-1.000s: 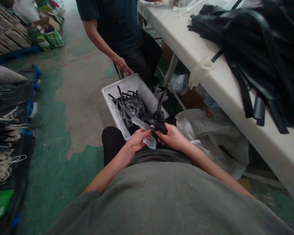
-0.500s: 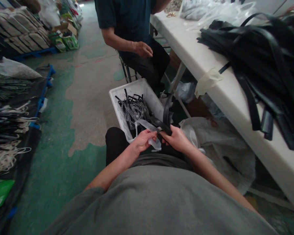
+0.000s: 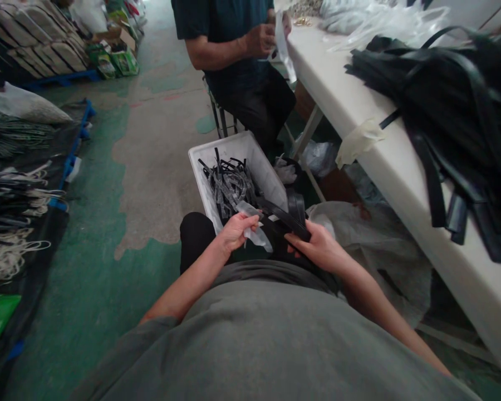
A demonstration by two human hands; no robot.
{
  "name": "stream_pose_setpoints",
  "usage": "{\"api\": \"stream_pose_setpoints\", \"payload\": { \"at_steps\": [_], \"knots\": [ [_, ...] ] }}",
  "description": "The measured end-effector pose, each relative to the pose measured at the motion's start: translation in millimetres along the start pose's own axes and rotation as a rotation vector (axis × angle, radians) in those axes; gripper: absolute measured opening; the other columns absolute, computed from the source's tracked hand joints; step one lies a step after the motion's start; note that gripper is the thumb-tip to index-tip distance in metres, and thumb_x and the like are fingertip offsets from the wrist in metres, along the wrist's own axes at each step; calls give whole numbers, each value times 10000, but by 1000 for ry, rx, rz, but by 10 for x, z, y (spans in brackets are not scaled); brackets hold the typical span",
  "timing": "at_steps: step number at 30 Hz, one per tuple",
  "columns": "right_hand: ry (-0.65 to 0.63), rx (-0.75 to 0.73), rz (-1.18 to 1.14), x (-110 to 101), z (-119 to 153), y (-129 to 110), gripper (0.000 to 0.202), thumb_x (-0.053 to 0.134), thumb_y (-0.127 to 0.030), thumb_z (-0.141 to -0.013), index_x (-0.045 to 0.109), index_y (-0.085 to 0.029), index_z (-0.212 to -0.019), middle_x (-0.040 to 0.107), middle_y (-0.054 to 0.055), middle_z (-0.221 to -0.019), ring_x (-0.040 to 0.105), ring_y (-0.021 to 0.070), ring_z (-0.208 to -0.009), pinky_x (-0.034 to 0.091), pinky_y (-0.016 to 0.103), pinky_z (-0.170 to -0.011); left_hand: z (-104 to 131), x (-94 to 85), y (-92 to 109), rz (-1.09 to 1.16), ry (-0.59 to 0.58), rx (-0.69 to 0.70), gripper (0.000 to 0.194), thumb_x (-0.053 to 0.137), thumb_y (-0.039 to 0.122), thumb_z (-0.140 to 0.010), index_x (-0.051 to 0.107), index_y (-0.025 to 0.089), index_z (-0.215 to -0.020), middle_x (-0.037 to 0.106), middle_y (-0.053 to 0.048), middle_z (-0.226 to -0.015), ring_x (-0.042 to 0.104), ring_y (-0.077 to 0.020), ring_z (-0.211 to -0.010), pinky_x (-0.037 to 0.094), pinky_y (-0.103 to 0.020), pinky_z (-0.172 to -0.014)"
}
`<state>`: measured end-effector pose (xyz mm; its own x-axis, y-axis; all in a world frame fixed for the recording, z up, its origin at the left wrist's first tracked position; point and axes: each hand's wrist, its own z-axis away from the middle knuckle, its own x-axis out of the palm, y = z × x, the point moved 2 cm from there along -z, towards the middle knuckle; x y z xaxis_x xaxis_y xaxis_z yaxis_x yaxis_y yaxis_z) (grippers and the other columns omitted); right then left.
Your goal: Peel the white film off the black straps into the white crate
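My left hand [image 3: 237, 231] is closed, pinching a translucent plastic sleeve [image 3: 259, 239] whose ends stick out above and below the fingers. My right hand [image 3: 315, 243] grips a black strap [image 3: 286, 218] that looks like a belt; part of it curves in a loop beyond the hand. The two hands are a little apart, over my lap. Just in front of them is a white plastic bin [image 3: 197, 172], with several black straps in clear wrapping [image 3: 229, 186] piled inside.
A white table [image 3: 342, 106] runs along the right, bearing a heap of black straps [image 3: 442, 100] and clear plastic bags [image 3: 384, 25]. A seated co-worker [image 3: 229, 50] handles a white strip ahead. Bundled cords [image 3: 12, 256] lie on a pallet at left; a whitish sack [image 3: 371, 245] sits under the table.
My hands have moved apart, the left keeping the plastic sleeve and the right drawing the black strap rightward. The co-worker has raised their hands and now holds a white strip.
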<state>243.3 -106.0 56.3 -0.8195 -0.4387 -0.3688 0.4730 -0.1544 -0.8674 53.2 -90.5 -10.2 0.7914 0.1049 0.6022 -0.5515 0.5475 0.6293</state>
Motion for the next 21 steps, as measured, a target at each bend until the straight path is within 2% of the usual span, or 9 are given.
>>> {"api": "stream_pose_setpoints", "payload": {
  "at_steps": [2, 6, 9, 11, 13, 18, 21],
  "knots": [
    [33, -6, 35, -3, 19, 9, 161, 621, -355, -821, 576, -201, -835, 655, -10, -593, 588, 143, -461, 457, 239, -432, 3, -22, 27, -6, 3, -10, 387, 879, 217, -562, 667, 109, -867, 558, 54, -572, 473, -26, -452, 380, -155, -465],
    [118, -23, -2, 72, -97, -38, 141, 642, -319, -807, 588, -194, -843, 649, -14, -584, 580, 134, -452, 445, 223, -422, 16, 75, -40, -74, -48, -64, 362, 881, 234, -550, 663, 105, -809, 583, 29, -572, 493, -45, -457, 390, -173, -464],
    [69, 12, -56, 59, -112, -67, 144, 653, -296, -805, 590, -189, -878, 672, -6, -617, 600, 130, -471, 448, 206, -419, 2, 57, 14, -61, -25, -23, 324, 870, 220, -571, 659, 113, -793, 571, 39, -567, 493, -40, -459, 397, -165, -468],
    [14, 40, -53, 13, -46, -62, 137, 651, -281, -806, 586, -191, -887, 678, -7, -626, 610, 129, -474, 449, 199, -412, -19, -10, 101, -36, 12, 20, 319, 858, 193, -589, 667, 122, -835, 549, 58, -561, 482, -29, -454, 395, -148, -463],
    [13, 46, -43, -20, 11, -46, 132, 654, -272, -799, 586, -194, -882, 670, -12, -614, 608, 129, -470, 448, 197, -404, -36, -46, 146, -30, 19, 18, 330, 859, 184, -584, 669, 120, -847, 539, 63, -555, 478, -25, -452, 396, -137, -459],
    [102, 14, -110, 55, -111, -47, 182, 634, -261, -798, 613, -170, -955, 639, -20, -594, 591, 124, -477, 461, 204, -420, -16, 136, -14, -71, -79, -76, 352, 888, 229, -537, 655, 105, -770, 583, 28, -579, 500, -37, -461, 417, -148, -465],
    [71, -21, -246, 49, -166, -48, 330, 645, -293, -795, 626, -154, -1094, 656, -9, -642, 617, 133, -546, 496, 210, -471, 5, 188, -50, -61, -95, -79, 342, 888, 234, -539, 646, 107, -746, 576, 29, -578, 508, -43, -472, 425, -154, -474]
  ]
}}
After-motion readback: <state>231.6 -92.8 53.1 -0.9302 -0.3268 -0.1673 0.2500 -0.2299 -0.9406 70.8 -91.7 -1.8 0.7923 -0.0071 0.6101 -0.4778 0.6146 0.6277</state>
